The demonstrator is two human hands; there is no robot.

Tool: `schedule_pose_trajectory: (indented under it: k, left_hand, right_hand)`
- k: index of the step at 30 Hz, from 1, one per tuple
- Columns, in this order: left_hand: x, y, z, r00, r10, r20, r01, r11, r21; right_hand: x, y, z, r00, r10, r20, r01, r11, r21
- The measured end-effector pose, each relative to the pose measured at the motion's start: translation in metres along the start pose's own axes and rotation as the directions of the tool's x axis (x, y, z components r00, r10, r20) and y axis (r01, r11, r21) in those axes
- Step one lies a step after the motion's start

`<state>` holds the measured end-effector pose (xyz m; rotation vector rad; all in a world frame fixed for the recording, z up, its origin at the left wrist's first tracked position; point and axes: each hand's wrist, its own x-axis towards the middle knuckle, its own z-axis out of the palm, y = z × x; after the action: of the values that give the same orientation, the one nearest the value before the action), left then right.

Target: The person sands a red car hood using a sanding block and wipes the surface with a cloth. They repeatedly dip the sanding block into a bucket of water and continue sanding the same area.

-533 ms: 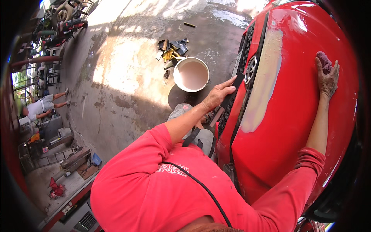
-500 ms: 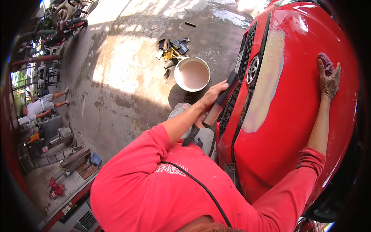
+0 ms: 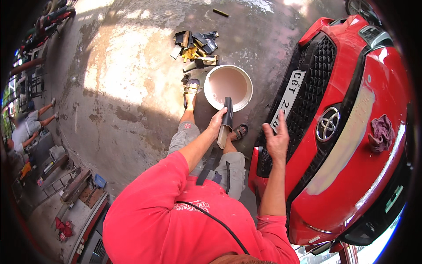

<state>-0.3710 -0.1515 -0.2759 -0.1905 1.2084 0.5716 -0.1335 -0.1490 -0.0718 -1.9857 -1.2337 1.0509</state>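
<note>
My left hand (image 3: 218, 121) is closed round a sanding block (image 3: 223, 135) wrapped in black sandpaper (image 3: 227, 112), held beside the near edge of a white bucket (image 3: 247, 100) of cloudy pinkish water. My right hand (image 3: 278, 143) is in front of the red car's number plate (image 3: 291, 94), fingers spread and nothing in them. A crumpled purple rag (image 3: 382, 133) lies on the red hood (image 3: 373, 176). Between the rag and the black grille (image 3: 320, 61), a long beige-grey filler patch (image 3: 340, 156) runs along the hood's front edge; drops of water dot its far end.
Scraps of used sandpaper and blocks (image 3: 195, 46) lie in a heap beyond the bucket. My sandalled feet (image 3: 191, 90) stand near it on the wet, stained concrete floor (image 3: 118, 97). At the far left another person (image 3: 30, 125) sits among tools, a ladder and wooden pieces.
My right hand has let go of the rag, which stays on the hood, and has come left to the car's front. My left hand has carried the sanding block from the grille toward the bucket.
</note>
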Motion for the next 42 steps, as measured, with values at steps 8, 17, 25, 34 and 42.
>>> schedule_pose_trajectory:
  k: [8, 17, 25, 34, 42]
  left_hand:
    - [0.068, 0.053, -0.010, 0.992, 0.064, 0.113, -0.082, 0.983, 0.165]
    - [0.179, 0.151, -0.048, 0.923, 0.135, 0.359, -0.380, 0.451, 0.807]
    - [0.352, 0.421, -0.151, 0.728, 0.508, 0.460, -0.168, -0.518, 0.839]
    - [0.509, 0.427, -0.128, 0.889, 0.309, 0.339, 0.183, -0.917, 0.355]
    - [0.496, 0.428, -0.178, 0.795, 0.248, 0.554, -0.011, -0.907, 0.422]
  right_hand:
    - [0.080, 0.081, 0.264, 0.708, 0.625, 0.330, -0.690, 0.512, 0.512]
    - [0.143, 0.188, 0.334, 0.633, 0.767, 0.101, -0.773, 0.623, 0.115]
    - [0.121, 0.246, 0.384, 0.516, 0.848, 0.125, -0.758, 0.384, 0.527]
    - [0.098, 0.201, 0.456, 0.785, 0.586, -0.201, -0.618, 0.713, -0.332]
    - [0.103, 0.202, 0.457, 0.841, 0.512, -0.173, -0.536, 0.749, -0.389]
